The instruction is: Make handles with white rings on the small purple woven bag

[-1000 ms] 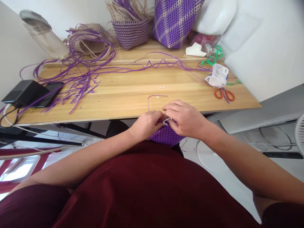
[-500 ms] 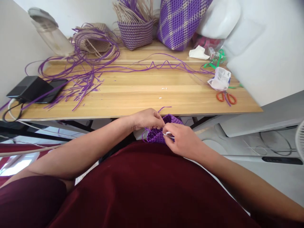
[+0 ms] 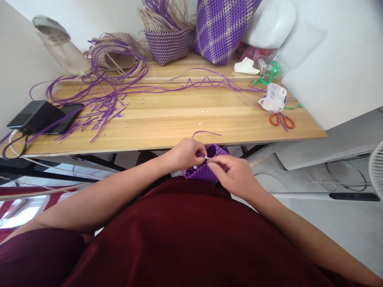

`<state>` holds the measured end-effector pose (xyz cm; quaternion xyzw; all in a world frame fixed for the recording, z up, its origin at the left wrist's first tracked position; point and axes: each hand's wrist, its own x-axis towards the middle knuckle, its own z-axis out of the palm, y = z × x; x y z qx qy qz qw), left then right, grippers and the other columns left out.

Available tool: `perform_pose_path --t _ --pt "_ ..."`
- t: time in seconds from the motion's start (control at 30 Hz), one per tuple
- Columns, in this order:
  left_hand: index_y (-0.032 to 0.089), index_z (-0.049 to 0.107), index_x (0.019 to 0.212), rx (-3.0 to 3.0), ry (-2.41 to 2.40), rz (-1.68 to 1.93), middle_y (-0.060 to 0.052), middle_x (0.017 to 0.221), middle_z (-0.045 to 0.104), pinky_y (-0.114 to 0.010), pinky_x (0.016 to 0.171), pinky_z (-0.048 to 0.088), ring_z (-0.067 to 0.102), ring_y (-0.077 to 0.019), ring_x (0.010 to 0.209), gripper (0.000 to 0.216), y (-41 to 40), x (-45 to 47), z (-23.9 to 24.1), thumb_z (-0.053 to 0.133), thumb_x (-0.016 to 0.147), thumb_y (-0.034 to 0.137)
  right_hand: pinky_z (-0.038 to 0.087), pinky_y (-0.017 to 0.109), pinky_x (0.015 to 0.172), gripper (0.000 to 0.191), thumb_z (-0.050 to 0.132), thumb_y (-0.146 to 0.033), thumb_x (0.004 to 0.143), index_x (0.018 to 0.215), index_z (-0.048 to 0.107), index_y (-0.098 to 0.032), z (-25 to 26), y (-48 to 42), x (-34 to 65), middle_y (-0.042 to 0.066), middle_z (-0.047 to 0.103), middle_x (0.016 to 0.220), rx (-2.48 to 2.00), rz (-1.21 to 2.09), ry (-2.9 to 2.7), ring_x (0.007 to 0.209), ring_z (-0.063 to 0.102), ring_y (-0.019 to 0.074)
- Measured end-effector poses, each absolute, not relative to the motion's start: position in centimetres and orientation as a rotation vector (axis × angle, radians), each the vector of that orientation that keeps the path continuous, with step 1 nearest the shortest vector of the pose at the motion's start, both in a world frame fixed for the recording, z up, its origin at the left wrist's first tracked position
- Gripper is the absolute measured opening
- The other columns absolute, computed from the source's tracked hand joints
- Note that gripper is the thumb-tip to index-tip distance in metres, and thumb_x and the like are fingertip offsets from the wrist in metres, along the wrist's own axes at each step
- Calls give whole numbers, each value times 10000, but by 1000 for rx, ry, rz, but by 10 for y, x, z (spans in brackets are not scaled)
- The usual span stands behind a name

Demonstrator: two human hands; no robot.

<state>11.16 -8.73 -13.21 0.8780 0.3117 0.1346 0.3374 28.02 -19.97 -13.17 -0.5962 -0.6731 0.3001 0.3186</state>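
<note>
A small purple woven piece (image 3: 204,171) rests against my dark red shirt, just below the table's front edge. My left hand (image 3: 183,153) is closed on its left rim. Touching the piece from the right, my right hand (image 3: 235,175) pinches a small white tool (image 3: 206,158) at the top of the weave. A loose purple strand (image 3: 206,132) curls up from the piece over the table edge.
The wooden table (image 3: 167,119) carries a tangle of purple strips (image 3: 98,93), woven baskets (image 3: 167,42) and a purple checked bag (image 3: 221,28) at the back, orange-handled scissors (image 3: 281,119), a white packet (image 3: 273,97) and a black box (image 3: 36,115). A fan (image 3: 377,167) stands at the right.
Both hands stayed at the woven piece just below the table edge. My right hand first dropped lower on the piece, then came back up to its top with the white tool.
</note>
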Motion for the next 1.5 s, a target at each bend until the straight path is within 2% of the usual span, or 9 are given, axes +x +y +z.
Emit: perform_pose_path --t 0.07,0.17,0.33,0.53,0.77,0.93,1.13,1.27,1.5 --pt "161 732 797 2476 719 433 -20 737 725 -228 645 487 658 -143 687 135 -89 111 -139 643 733 81 477 335 859 228 506 -247 952 1022 719 -206 -128 -188 288 63 745 1017 -1554 493 -1876 932 663 214" --pt "150 703 868 2714 589 586 -57 821 711 -248 709 527 667 -156 761 100 -90 107 -152 605 853 136 457 331 854 271 474 -175 941 1035 728 -198 -128 -164 299 61 749 1006 -1484 426 -2120 928 653 216" --pt "125 607 1118 2997 400 847 -82 871 689 -283 737 557 651 -165 788 211 -93 98 -163 458 973 164 451 267 753 280 494 -103 873 951 746 -195 -120 -125 307 28 758 956 -1365 772 -2424 854 665 173" --pt "140 601 950 3226 182 822 -107 949 689 -308 749 550 632 -181 812 171 -96 95 -164 434 960 102 448 230 681 319 561 -69 787 989 750 -230 -110 -95 307 -13 759 945 -1206 1124 -2650 786 635 141" --pt "180 606 940 3218 249 773 -69 1041 657 -273 756 537 623 -139 818 216 -93 98 -170 397 988 156 387 217 497 254 559 -42 733 824 724 -212 -107 -74 301 -65 619 578 -1315 1476 -2697 496 549 100" --pt "166 602 950 3068 313 852 -73 991 652 -267 736 539 633 -144 836 188 -94 96 -174 419 991 182 430 239 556 132 632 -157 759 834 725 -213 -105 -74 307 -29 696 691 -1324 1488 -2589 550 612 116" --pt "163 611 916 2829 354 903 -84 978 675 -270 788 545 644 -143 877 132 -94 98 -177 491 969 178 382 241 565 60 662 -184 751 763 713 -215 -106 -81 311 -34 662 682 -1246 1206 -2640 592 543 107" --pt "161 642 852 2687 444 847 -62 827 682 -267 718 535 637 -142 767 163 -95 100 -170 539 953 236 372 249 582 94 631 -154 734 723 707 -208 -107 -87 311 -21 641 698 -1237 1047 -2654 607 523 113" --pt "155 677 728 2153 764 767 -10 726 726 -215 628 498 637 -108 641 109 -103 110 -156 641 829 139 417 350 783 136 563 -87 705 619 629 -169 -104 -125 296 68 557 720 -1276 276 -2629 804 500 215"
